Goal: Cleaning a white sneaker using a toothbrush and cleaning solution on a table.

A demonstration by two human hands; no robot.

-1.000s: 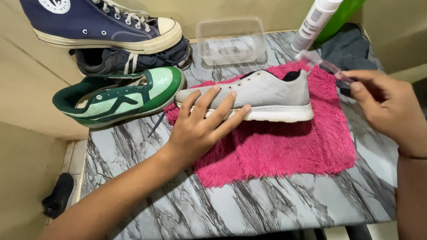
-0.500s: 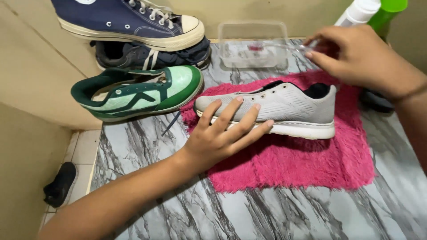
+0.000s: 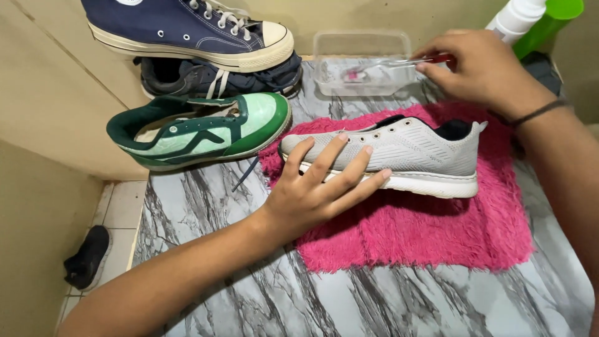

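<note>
A grey sneaker with a white sole (image 3: 412,153) lies on its side on a fluffy pink mat (image 3: 430,231). My left hand (image 3: 315,190) rests flat on the sneaker's toe end, fingers spread. My right hand (image 3: 480,65) is at the back, pinching the handle of a clear toothbrush (image 3: 387,64). The brush's head dips into a clear plastic tub (image 3: 362,47) that stands behind the mat.
The mat lies on a marble-patterned table (image 3: 249,293). At the back left a green sneaker (image 3: 199,128), a dark shoe (image 3: 206,81) and a navy high-top (image 3: 187,28) are piled against the wall. A white bottle (image 3: 518,15) and a green container (image 3: 552,19) stand back right. A dark object (image 3: 87,256) lies on the floor left.
My right hand carried the toothbrush from the right side of the mat to the back and lowered its head into the tub. My left hand stayed on the sneaker.
</note>
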